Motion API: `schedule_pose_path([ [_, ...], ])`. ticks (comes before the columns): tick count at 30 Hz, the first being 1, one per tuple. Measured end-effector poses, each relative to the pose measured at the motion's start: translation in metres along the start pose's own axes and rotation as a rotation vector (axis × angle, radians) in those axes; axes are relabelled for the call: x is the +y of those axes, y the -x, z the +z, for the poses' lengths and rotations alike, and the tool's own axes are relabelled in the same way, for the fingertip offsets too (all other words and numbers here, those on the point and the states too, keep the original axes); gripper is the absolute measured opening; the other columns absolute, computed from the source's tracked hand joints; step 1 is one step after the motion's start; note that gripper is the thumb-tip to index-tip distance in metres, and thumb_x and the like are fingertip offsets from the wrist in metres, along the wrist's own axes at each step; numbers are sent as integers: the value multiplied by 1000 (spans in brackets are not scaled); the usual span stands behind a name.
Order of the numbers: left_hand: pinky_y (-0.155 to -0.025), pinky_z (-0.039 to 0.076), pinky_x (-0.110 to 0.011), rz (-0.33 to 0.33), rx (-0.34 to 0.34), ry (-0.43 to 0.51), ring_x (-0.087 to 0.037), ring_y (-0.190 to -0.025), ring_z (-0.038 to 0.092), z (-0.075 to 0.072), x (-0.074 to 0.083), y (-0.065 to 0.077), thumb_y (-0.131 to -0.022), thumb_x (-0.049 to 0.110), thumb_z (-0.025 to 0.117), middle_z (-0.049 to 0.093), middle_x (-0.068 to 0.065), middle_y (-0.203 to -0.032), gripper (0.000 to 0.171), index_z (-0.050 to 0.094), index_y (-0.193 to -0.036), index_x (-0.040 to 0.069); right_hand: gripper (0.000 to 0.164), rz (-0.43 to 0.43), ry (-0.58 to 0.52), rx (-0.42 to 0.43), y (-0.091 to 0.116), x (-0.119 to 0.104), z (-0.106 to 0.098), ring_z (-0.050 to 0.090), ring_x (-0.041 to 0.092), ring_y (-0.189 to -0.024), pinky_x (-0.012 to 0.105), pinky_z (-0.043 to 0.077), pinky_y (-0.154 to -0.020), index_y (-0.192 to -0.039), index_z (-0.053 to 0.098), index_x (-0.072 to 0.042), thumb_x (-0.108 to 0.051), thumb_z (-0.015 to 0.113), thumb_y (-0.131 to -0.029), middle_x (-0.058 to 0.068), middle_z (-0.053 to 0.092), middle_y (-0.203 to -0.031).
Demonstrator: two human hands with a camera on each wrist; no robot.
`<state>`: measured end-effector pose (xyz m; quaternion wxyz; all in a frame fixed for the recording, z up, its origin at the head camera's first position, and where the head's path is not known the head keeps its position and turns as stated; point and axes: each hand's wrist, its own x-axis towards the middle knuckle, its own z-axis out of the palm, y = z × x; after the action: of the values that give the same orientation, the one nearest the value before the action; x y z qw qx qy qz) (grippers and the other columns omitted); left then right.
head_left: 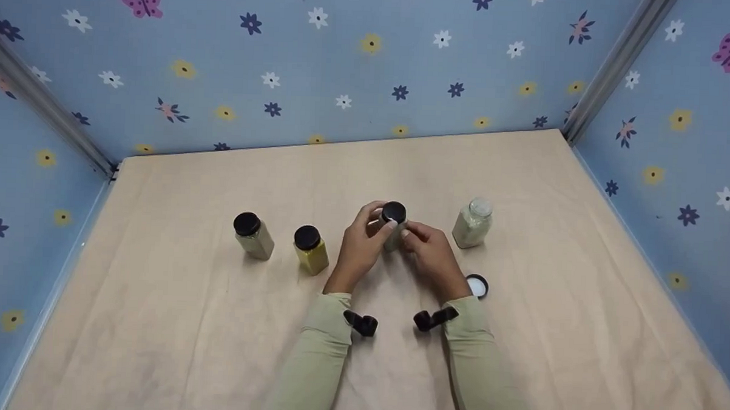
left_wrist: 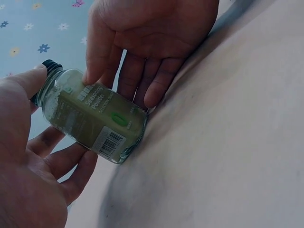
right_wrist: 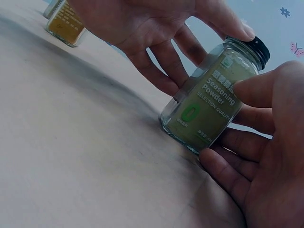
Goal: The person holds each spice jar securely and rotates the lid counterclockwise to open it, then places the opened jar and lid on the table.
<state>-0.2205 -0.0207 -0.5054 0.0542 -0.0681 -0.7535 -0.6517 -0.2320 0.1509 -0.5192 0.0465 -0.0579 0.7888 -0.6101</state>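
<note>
The seasoning jar (right_wrist: 204,102) stands upright on the desk (head_left: 154,319). The left hand (head_left: 362,241) grips it, thumb at the lid (head_left: 394,211); the right hand (head_left: 431,251) pinches lower, apparently for steadiness.

Head view, my widest and farthest: looks forward and down onto tabletop (head_left: 154,319), flowered wall (head_left: 333,58) at twelve o'clock. Left-wrist view: close, tilted, left hand (left_wrist: 31,164) at eight, right hand (left_wrist: 152,33) at twelve. Right-wrist view: similarly close, tilted opposite way, right hand between three and four, left hand at twelve. Both close views share printed side of jar (left_wrist: 92,114); head view gives me its black lid (head_left: 394,211) from above.
</note>
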Motion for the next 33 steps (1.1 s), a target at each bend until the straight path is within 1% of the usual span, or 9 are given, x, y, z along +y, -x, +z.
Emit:
schedule_pose_path([
  [2, -99, 50, -44, 4, 9, 8, -29, -120, 60, 1, 0, 0, -98, 25, 68, 60, -15, -134, 47, 52, -141, 17, 26, -8, 1, 4, 0, 0, 0, 59, 21, -85, 33, 51, -77, -122, 71, -8, -18, 60, -101, 4, 60, -82],
  [6, -96, 51, -38, 15, 25, 5, -20, -117, 62, 2, 1, 0, -96, 31, 71, 64, -8, -128, 44, 53, -136, 24, 29, -3, 10, 5, 0, -1, 0, 60, 20, -87, 33, 52, -79, -126, 69, -8, -19, 60, -101, 5, 63, -86],
  [11, -95, 52, -36, 33, 37, -11, -17, -114, 63, 1, 1, 1, -95, 33, 71, 65, -7, -128, 47, 55, -139, 23, 31, 19, -5, 4, 0, -2, 1, 61, 19, -88, 33, 53, -80, -128, 68, -7, -20, 61, -101, 5, 65, -91],
  [17, -100, 48, -31, 21, -3, -77, -17, -122, 58, -2, 5, -1, -97, 37, 67, 59, -5, -137, 58, 50, -149, 18, 28, -12, -28, -3, 0, -1, 2, 60, 20, -86, 33, 54, -80, -123, 70, -4, -17, 60, -100, 5, 60, -84],
  [21, -101, 47, -31, -8, -28, -129, -19, -122, 58, -4, 9, -4, -96, 42, 67, 59, -5, -132, 60, 48, -151, 25, 30, -19, -34, 0, 0, -1, 1, 60, 19, -87, 33, 55, -80, -126, 69, -4, -17, 61, -100, 5, 62, -86],
  [24, -100, 48, -32, -24, -31, -159, -19, -120, 60, -3, 10, -5, -95, 44, 67, 59, -5, -132, 59, 50, -149, 28, 32, -13, -33, -4, -1, 0, 1, 61, 19, -89, 34, 55, -81, -128, 67, -3, -17, 60, -100, 8, 66, -93],
  [28, -97, 50, -34, -22, -22, -167, -19, -116, 62, -2, 9, -5, -95, 43, 68, 59, -3, -133, 56, 54, -146, 24, 32, -3, -48, -5, -2, 1, 1, 62, 19, -91, 35, 55, -83, -129, 67, -1, -16, 60, -101, 9, 68, -103],
  [31, -96, 50, -34, -12, -16, -147, -17, -114, 62, -1, 8, -4, -95, 41, 70, 60, -2, -132, 56, 55, -144, 20, 31, -5, -62, -3, -2, 2, 1, 62, 20, -91, 35, 55, -83, -127, 68, -2, -16, 61, -100, 9, 67, -100],
  [33, -97, 50, -33, -12, -14, -131, -15, -115, 62, -2, 7, -4, -94, 41, 70, 61, -1, -132, 55, 55, -144, 20, 30, -7, -63, -3, -2, 2, 2, 62, 20, -90, 35, 55, -82, -126, 69, -4, -16, 62, -100, 8, 67, -98],
])
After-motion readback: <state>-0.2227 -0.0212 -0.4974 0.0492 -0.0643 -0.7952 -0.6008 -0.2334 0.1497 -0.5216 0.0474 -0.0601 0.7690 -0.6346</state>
